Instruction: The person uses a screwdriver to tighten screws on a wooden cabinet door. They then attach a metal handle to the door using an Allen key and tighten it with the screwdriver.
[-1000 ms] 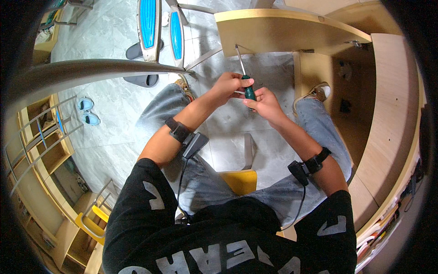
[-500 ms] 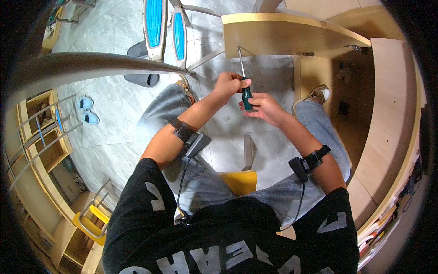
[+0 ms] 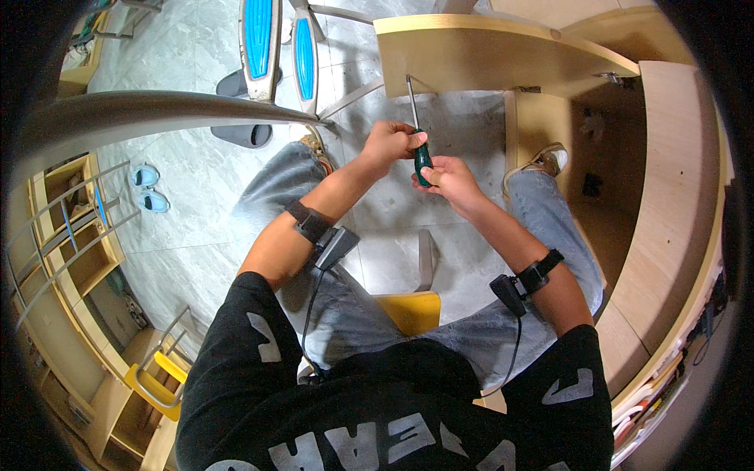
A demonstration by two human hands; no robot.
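A screwdriver with a dark green handle and a long metal shaft points up at the lower edge of a light wooden panel. My left hand wraps the upper part of the handle. My right hand grips the handle's lower end from the right. The shaft's tip touches the panel's underside near its left corner. Both wrists wear black straps with small devices and cables.
I sit on a yellow stool with my legs apart on grey floor tiles. A wooden cabinet frame rises on the right. A curved metal rail, blue-and-white boards, dark slippers and shelving lie left.
The screwdriver's tip has risen slightly to the panel's edge, and both hands have shifted a little on the handle. My body has not moved.
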